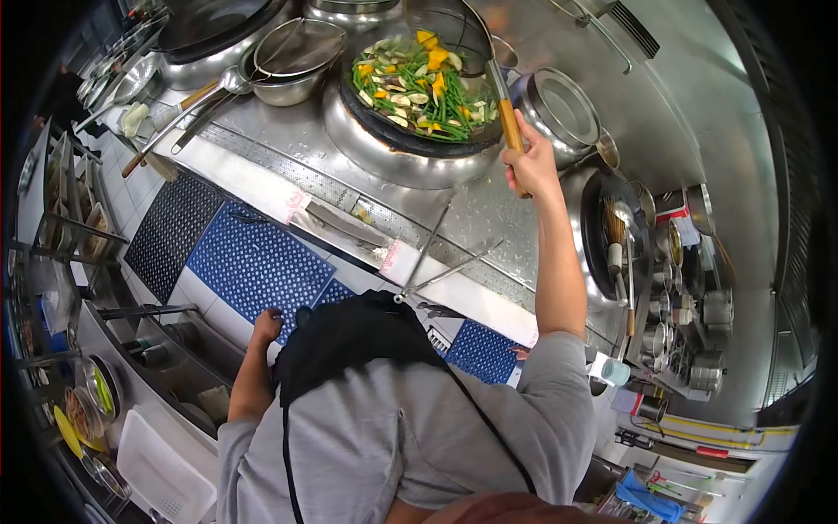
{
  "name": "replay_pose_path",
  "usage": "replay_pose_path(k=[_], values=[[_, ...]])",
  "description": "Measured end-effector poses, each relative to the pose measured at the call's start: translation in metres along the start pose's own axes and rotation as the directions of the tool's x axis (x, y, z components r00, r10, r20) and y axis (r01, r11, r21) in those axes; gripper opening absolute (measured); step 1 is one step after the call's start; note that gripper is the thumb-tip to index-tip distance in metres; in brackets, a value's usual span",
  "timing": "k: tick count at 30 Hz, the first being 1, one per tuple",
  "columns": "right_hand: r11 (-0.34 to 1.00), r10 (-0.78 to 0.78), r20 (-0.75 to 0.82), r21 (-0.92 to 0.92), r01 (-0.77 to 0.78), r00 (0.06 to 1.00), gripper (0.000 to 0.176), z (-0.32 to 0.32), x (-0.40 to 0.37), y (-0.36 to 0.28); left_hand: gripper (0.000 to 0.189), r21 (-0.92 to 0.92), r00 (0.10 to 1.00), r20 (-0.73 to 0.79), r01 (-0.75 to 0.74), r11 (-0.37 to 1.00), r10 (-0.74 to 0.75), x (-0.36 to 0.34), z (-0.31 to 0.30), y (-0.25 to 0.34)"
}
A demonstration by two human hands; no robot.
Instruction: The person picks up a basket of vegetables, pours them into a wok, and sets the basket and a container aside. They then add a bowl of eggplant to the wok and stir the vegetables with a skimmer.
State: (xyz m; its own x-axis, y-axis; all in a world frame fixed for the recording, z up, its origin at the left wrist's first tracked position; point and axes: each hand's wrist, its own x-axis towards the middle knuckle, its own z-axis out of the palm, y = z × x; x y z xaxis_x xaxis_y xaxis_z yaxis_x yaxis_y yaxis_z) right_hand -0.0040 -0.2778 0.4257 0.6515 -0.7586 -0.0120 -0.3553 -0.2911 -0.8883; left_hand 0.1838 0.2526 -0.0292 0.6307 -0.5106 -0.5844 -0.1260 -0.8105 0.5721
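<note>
My right hand (534, 162) is closed round the wooden handle (511, 127) of a wire strainer (449, 31), whose round basket is over the back right of a wok. The wok (384, 131) holds green beans, orange pieces and pale slices (419, 87), spread over its middle. Low at my left side, beside the black apron (349, 336), is my left hand (269, 325). Its fingers look curled, and whether anything is in them is too small to make out.
A strainer on a metal bowl (292, 90) and a ladle (234, 80) lie left of the wok. A lidded pot (567, 105) and another wok with a brush (614, 223) stand right. Tongs (419, 279) lie at the counter's front. Shelves (148, 341) are behind left.
</note>
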Motion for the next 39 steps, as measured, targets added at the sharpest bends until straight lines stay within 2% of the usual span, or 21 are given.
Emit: replay_pose_path(k=[2, 3, 6, 7, 11, 14, 19, 22, 23, 26, 27, 28, 30, 32, 34, 36, 38, 39], values=[[1.000, -0.002, -0.008, 0.000, 0.002, 1.000, 0.084, 0.009, -0.007, -0.012, 0.038, 0.023, 1.000, 0.016, 0.003, 1.000, -0.003, 0.003, -0.004, -0.004], [1.000, -0.002, -0.012, 0.000, 0.002, 1.000, 0.084, 0.014, -0.009, -0.016, 0.037, 0.013, 1.000, -0.001, -0.027, 1.000, 0.027, 0.002, -0.006, -0.007], [1.000, -0.013, -0.040, 0.015, 0.013, 0.999, 0.084, 0.038, -0.014, -0.027, 0.037, 0.138, 0.990, 0.007, -0.140, 0.981, 0.140, 0.000, -0.013, -0.026], [1.000, 0.005, -0.048, 0.023, -0.004, 0.999, 0.084, 0.047, -0.013, -0.028, 0.037, 0.094, 0.999, 0.034, -0.031, 0.995, 0.028, 0.003, -0.011, -0.034], [0.988, 0.095, -0.016, 0.121, -0.092, 0.995, 0.088, 0.073, -0.023, -0.013, 0.035, 0.057, 0.998, 0.061, 0.016, 0.998, -0.020, 0.003, -0.015, -0.065], [0.986, 0.154, -0.040, 0.076, -0.150, 0.987, 0.088, 0.068, -0.054, -0.010, 0.034, -0.032, 0.997, 0.081, 0.022, 0.999, -0.019, 0.013, -0.015, -0.088], [0.961, 0.272, -0.140, -0.012, -0.276, 0.952, 0.088, 0.044, -0.093, -0.009, 0.033, 0.038, 0.988, 0.149, 0.023, 0.999, -0.029, 0.030, -0.023, -0.102], [0.960, 0.262, -0.205, -0.046, -0.276, 0.943, 0.088, 0.052, -0.088, -0.005, 0.034, 0.149, 0.990, 0.138, 0.000, 0.989, -0.021, 0.034, -0.034, -0.092], [0.964, 0.240, -0.218, -0.064, -0.259, 0.946, 0.088, 0.055, -0.081, 0.005, 0.036, 0.167, 0.989, 0.134, -0.081, 0.983, 0.059, 0.033, -0.039, -0.089], [0.947, 0.174, -0.276, -0.217, -0.238, 0.945, 0.081, 0.069, -0.061, 0.013, 0.039, 0.132, 0.991, 0.133, -0.036, 0.991, 0.018, 0.041, -0.049, -0.077], [0.946, 0.196, -0.286, -0.196, -0.257, 0.938, 0.079, 0.070, -0.060, 0.012, 0.038, 0.058, 0.993, 0.071, -0.098, 0.993, 0.094, 0.045, -0.054, -0.074], [0.946, 0.173, -0.297, -0.215, -0.242, 0.939, 0.079, 0.074, -0.060, 0.012, 0.037, -0.016, 0.986, -0.002, -0.164, 0.986, 0.164, 0.049, -0.057, -0.064], [0.944, 0.129, -0.318, -0.252, -0.215, 0.939, 0.079, 0.078, -0.058, 0.012, 0.029, -0.388, 0.998, -0.035, -0.055, 0.920, 0.045, 0.038, -0.092, -0.005], [0.949, 0.165, -0.292, -0.213, -0.232, 0.942, 0.080, 0.077, -0.042, 0.017, 0.021, -0.486, 0.962, -0.161, -0.271, 0.831, 0.219, 0.039, -0.127, 0.055], [0.954, 0.196, -0.267, -0.170, -0.247, 0.943, 0.081, 0.076, -0.026, 0.024, 0.021, -0.344, 0.872, -0.237, -0.487, 0.803, 0.428, 0.018, -0.171, 0.157], [0.954, 0.145, -0.278, -0.216, -0.209, 0.950, 0.082, 0.076, -0.013, 0.028, 0.024, -0.152, 0.779, -0.266, -0.615, 0.774, 0.568, -0.005, -0.200, 0.259], [0.960, 0.071, -0.296, -0.239, -0.146, 0.953, 0.082, 0.076, -0.002, 0.028, 0.031, 0.002, 0.608, -0.322, -0.767, 0.642, 0.726, -0.007, -0.200, 0.337], [0.967, 0.027, -0.309, -0.234, -0.104, 0.951, 0.082, 0.080, 0.002, 0.026, 0.039, 0.186, 0.432, -0.329, -0.842, 0.506, 0.840, -0.001, -0.194, 0.370]])
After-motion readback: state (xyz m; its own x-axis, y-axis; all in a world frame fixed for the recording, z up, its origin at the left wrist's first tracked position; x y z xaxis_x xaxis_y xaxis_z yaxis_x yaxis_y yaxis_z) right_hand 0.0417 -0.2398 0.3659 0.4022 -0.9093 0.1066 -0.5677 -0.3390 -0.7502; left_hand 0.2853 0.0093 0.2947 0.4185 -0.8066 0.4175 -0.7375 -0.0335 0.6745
